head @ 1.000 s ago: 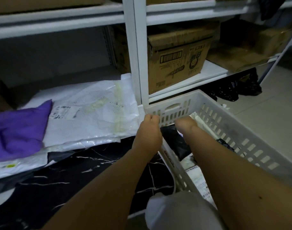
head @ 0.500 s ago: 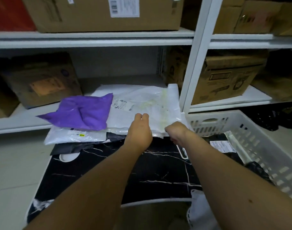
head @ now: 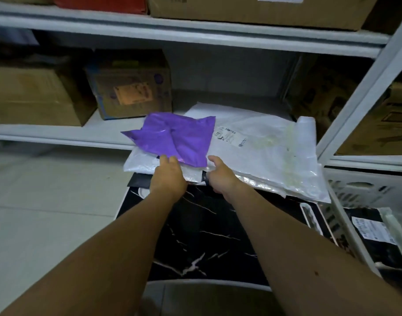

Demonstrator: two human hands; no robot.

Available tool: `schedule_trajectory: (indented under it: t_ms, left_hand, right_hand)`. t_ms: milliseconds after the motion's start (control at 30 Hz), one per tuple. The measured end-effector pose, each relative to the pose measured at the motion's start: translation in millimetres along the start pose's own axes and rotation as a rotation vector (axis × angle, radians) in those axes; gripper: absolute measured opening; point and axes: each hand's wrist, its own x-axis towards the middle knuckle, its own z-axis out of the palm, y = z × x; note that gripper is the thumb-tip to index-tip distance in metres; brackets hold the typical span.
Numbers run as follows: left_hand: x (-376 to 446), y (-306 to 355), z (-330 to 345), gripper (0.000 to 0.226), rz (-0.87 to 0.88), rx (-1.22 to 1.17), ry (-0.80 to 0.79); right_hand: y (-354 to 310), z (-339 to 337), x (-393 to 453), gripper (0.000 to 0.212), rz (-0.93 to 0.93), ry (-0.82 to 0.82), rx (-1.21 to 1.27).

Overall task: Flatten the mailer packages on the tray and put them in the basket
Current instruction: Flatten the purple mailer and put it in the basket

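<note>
both hands are at the near edge of a pile of mailers on the black marble-patterned tray. the left hand has its fingers reaching onto the near corner of the crumpled purple plastic mailer, which lies on top of the pile; whether they pinch it or only touch it i cannot tell. the right hand curls at the edge of the large white plastic mailer beneath, thumb up, fingers hidden under the edge, so its hold is unclear too. the white slatted plastic basket stands just right of the tray, with a black labelled mailer already in it. the risk, as i judge it: the films are slick and stacked, so pulling one may drag the others off the tray onto the tiled floor, or the purple one may slip free before it is flattened.
</note>
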Motion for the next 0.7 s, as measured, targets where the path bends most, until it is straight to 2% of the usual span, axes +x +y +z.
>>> schedule_trajectory:
  t_ms: [67,200,367,467,533,633,700]
  left_hand:
    - [8,-10,2,0.048,0.01,0.011,-0.029]
    - [19,-19,6,0.053,0.042,0.054,-0.089]
    - [16,-21,3,0.03,0.065,0.135,-0.15]
    - [11,-21,0,0.028,0.076,0.19,-0.159]
    - [6,-19,-4,0.034,0.077,0.213,-0.159]
    - [-2,-16,-9,0.054,0.063,0.224,-0.162]
    - [-10,-14,-12,0.056,0.102,0.261,-0.19]
  right_hand:
    - [-3,10,10,0.069,-0.003,-0.013,0.009]
    - [-5,21,24,0.067,0.003,-0.018,0.02]
    - [-8,23,23,0.055,-0.024,0.026,0.027]
    - [-8,20,13,0.047,-0.05,0.048,0.121]
    - [-9,14,-2,0.041,-0.071,0.09,0.154]
    - [-10,-1,-30,0.029,-0.091,0.17,0.126]
    - [-9,-11,-50,0.019,-0.08,0.216,0.142]
